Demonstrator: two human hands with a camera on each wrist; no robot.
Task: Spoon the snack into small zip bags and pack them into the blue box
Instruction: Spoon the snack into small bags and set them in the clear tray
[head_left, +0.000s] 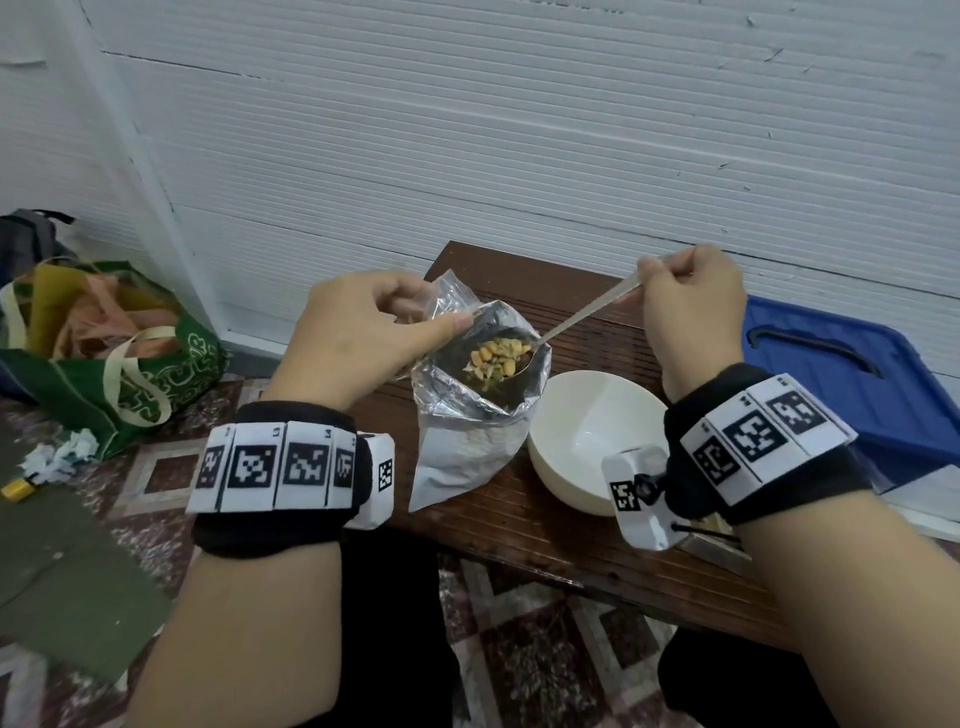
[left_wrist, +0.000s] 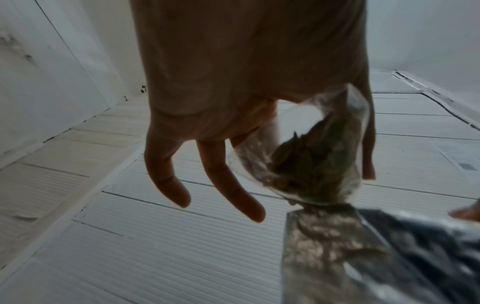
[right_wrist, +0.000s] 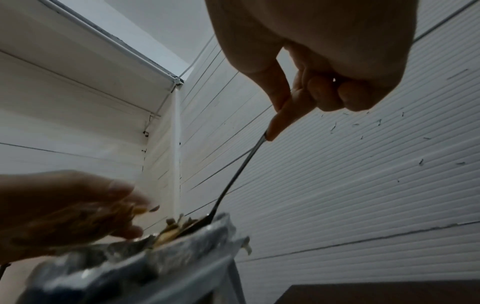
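Left hand (head_left: 358, 332) pinches clear crinkly zip bag (head_left: 447, 301); right hand (head_left: 691, 306) grips slim metal spoon (head_left: 582, 317), heaped.

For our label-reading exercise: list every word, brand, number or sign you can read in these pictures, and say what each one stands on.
No readable words or numbers in any view.
Green bag: pale ornate print, not legible as letters.
Wristbands on the left hand and right hand: black-and-white square code markers, with tiny characters too small to read.
Foil bag, zip bag, bowl, blue box: no text visible.
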